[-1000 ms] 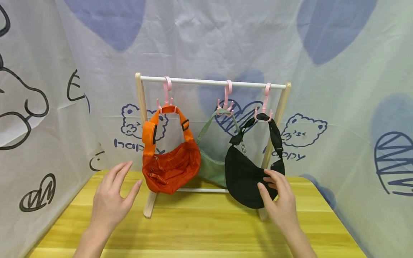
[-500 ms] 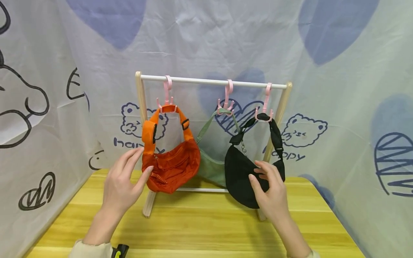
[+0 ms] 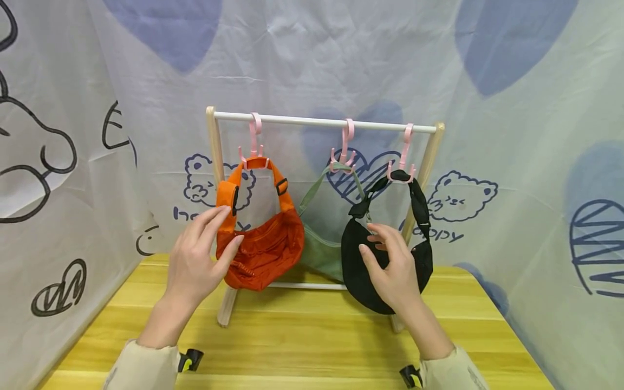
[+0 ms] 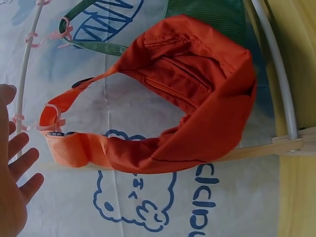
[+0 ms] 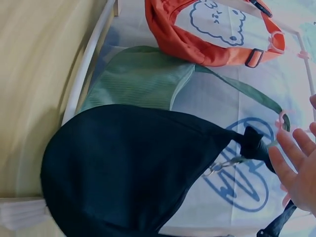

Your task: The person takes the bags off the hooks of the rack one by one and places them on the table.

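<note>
Three bags hang in a row on pink hooks. The orange-red shoulder bag [image 3: 268, 254] is on the left, its strap looped over a hook. Lowest on the right hangs a black crescent bag [image 5: 113, 168] with a short metal chain. Between and behind them is a green bag [image 3: 322, 260], partly hidden. My left hand [image 3: 197, 262] is raised by the orange bag's left side, fingers loosely bent and holding nothing. In front of the black bag is my right hand [image 3: 394, 271], thumb and fingers apart with nothing between them. It overlaps that bag in the head view.
A small rack with a white top bar [image 3: 302, 120] and wooden posts stands on the yellow wood-grain table [image 3: 302, 346]. Pink hooks [image 3: 347, 142] hang from the bar. A lower white rod joins the legs. Printed cloth [image 3: 312, 49] surrounds the table at the back and sides.
My left hand has moved up and right, closer to the orange bag. My right hand has moved up and left across the black bag. The bags hang as before.
</note>
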Demonstrator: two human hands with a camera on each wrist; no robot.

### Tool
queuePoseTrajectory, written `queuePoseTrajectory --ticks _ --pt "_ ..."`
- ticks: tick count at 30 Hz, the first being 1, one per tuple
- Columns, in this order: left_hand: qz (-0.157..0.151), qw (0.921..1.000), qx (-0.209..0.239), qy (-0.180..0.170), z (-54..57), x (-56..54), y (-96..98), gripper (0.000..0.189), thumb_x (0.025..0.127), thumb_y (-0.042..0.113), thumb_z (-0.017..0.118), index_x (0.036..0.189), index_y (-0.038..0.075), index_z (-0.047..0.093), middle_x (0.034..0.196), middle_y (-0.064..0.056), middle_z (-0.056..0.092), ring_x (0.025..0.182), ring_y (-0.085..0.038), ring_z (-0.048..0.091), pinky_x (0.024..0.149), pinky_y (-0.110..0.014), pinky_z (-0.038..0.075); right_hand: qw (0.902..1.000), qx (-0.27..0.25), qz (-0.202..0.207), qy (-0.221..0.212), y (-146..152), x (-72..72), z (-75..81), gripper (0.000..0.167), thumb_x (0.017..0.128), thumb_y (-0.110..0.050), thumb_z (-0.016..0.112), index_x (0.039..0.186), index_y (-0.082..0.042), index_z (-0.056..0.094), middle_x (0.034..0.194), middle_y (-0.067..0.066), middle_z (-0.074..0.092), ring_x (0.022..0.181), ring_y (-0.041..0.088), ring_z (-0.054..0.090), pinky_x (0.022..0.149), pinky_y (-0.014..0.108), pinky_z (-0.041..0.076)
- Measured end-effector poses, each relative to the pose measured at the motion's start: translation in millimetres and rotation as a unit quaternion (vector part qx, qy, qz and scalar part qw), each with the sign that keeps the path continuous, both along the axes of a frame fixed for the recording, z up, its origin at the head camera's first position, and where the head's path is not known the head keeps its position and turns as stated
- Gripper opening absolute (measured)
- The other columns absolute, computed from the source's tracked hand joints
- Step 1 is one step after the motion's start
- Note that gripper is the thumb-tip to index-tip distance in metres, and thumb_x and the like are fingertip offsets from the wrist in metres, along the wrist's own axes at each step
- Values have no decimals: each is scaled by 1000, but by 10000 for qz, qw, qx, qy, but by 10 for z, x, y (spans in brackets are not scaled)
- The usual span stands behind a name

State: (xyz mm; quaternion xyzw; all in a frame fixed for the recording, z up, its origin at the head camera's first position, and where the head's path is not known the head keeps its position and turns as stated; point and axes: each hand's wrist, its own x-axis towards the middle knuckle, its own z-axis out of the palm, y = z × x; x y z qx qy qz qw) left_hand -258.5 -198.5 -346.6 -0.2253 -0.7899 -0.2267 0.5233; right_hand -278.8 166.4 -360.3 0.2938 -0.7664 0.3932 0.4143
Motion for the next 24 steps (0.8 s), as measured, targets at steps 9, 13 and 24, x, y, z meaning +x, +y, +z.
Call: queuePoseTrajectory --ticks 9,13,24 --pt "-147 9993 -248 237 246 -139 54 59 106 50 54 141 3 62 135 -19 63 114 -42 63 90 -58 53 9995 55 223 -210 -181 -102 153 44 96 -8 74 139 -7 62 136 9 62 110 27 66 90 45 57" --pt "-158 9986 -396 303 389 -201 78 56 105 45 58 144 5 61 136 -20 62 115 -43 63 92 -60 52 9989 85 427 -148 -286 -149 252 43 97 -8 72 139 -5 61 134 12 62 110 29 65 90 48 57" --pt "-212 9966 -617 505 805 -371 138 56 95 27 75 145 5 60 136 -19 62 114 -42 63 94 -60 53 9964 288 795 26 -605 -300 457 42 98 -9 71 139 -3 60 131 14 63 107 31 66 89 51 58"
